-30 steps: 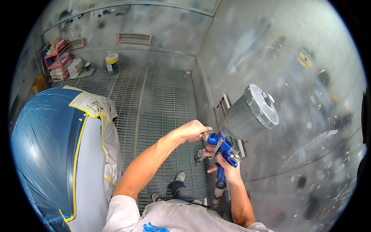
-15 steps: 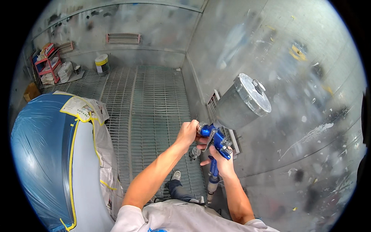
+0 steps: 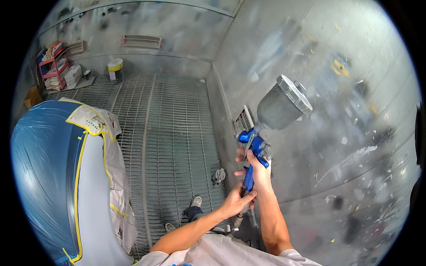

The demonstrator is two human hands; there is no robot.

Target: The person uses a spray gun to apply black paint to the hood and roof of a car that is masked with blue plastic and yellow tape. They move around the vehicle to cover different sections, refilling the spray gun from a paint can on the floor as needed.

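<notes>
Holding the blue spray gun (image 3: 256,142) near the right wall (image 3: 364,186), the right hand (image 3: 261,170) has its fingers partly spread around the handle (image 3: 248,178), probably to balance the tilted grey cup (image 3: 279,106); the left hand (image 3: 235,204) has fingers closed around the lower end, perhaps for steadiness.

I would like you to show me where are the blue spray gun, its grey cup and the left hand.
Blue spray gun (image 3: 258,143): head view, on its blue body.
Grey cup (image 3: 278,107): head view, on its side wall.
Left hand (image 3: 235,202): head view, on the back.
</notes>
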